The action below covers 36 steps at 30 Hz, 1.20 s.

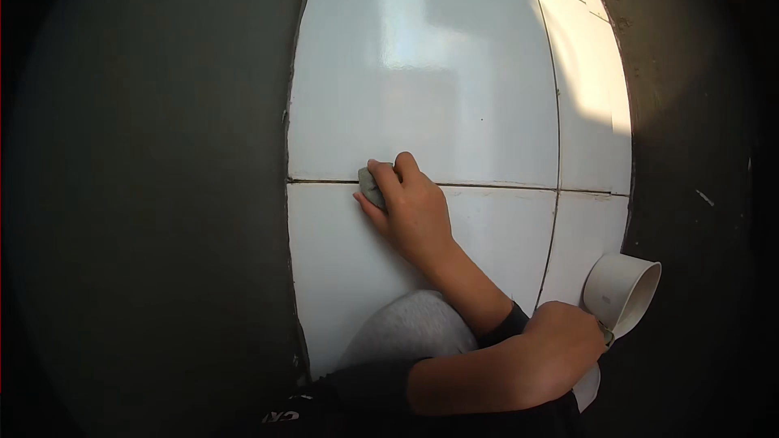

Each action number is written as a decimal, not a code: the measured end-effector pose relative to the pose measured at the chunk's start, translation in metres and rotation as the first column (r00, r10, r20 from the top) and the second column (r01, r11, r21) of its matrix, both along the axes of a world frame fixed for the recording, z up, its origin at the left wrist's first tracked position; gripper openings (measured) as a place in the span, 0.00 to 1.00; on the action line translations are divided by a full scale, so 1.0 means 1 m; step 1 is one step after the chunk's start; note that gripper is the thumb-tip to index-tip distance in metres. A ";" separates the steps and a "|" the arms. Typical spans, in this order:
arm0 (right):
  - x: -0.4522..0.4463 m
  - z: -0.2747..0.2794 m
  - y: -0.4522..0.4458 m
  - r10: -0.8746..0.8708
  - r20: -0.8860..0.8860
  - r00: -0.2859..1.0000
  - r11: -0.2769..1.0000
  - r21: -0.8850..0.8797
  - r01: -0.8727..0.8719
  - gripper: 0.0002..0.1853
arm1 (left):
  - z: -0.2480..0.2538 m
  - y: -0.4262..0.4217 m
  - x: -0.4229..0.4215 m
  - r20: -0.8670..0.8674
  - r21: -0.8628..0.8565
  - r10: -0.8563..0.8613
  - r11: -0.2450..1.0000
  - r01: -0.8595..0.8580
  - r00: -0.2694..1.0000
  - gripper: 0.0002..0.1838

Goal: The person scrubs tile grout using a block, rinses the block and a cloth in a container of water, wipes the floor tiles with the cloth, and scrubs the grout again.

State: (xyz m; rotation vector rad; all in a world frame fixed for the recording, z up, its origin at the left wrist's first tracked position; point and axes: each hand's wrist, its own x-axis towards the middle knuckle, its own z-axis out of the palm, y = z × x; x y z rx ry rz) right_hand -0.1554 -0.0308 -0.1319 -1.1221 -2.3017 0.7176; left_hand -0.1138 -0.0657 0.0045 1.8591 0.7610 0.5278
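A small grey-green lump (372,186), perhaps a sponge or cloth, is held in my right hand (414,199). The thumb and fingers close around it, and it rests on the white tiles (422,97) at the dark joint line between two large tiles. My left arm crosses in front of my right arm toward the right, and my left hand (572,328) is bent beside a white round container (623,288). The left fingers are hidden, so any grip cannot be made out. A small greenish object, unclear, shows at the container's lower edge.
Dark surfaces border the tile strip, one on the left (162,178) and one on the right (690,178). Grey fabric (414,328) covers part of the lower tiles. Bright sunlight falls on the upper right tiles. Part of another pale object (587,389) shows below the container.
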 end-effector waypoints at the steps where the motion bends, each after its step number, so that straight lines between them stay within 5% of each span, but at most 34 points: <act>1: -0.002 0.000 0.000 0.029 0.001 1.000 1.000 0.001 -0.029 0.19 | 0.000 0.001 -0.003 0.028 -0.008 0.017 1.000 -0.017 0.999 0.03; 3: 0.002 0.005 0.002 0.057 0.003 0.998 0.998 0.005 -0.057 0.18 | 0.000 0.003 -0.004 0.056 -0.014 0.035 0.999 -0.034 0.998 0.03; 5: 0.029 0.013 0.008 -0.061 0.135 0.989 0.996 -0.049 0.069 0.18 | -0.001 0.006 0.001 -0.058 -0.054 -0.083 0.995 0.080 0.995 0.03; 9: 0.093 0.012 0.023 -0.293 0.120 0.948 0.956 0.012 0.294 0.18 | -0.002 -0.001 0.009 -0.079 -0.013 -0.058 0.998 0.057 0.995 0.02; 19: 0.004 0.008 -0.003 0.040 0.019 0.999 0.998 -0.050 -0.039 0.19 | 0.001 0.007 -0.001 -0.045 -0.048 -0.126 0.991 0.124 0.991 0.03; 25: 0.109 0.015 0.024 -0.297 0.149 0.943 0.955 0.051 0.293 0.17 | -0.005 0.003 0.009 -0.056 -0.011 -0.119 0.993 0.119 0.991 0.03; 29: 0.105 0.015 0.025 -0.326 0.179 0.928 0.945 0.060 0.320 0.18 | -0.003 0.003 0.012 -0.076 0.014 -0.155 0.988 0.156 0.985 0.04; 36: -0.020 -0.002 0.002 0.137 -0.073 0.988 0.990 -0.034 -0.140 0.19 | -0.003 0.009 0.004 -0.045 -0.073 -0.172 0.983 0.168 0.984 0.03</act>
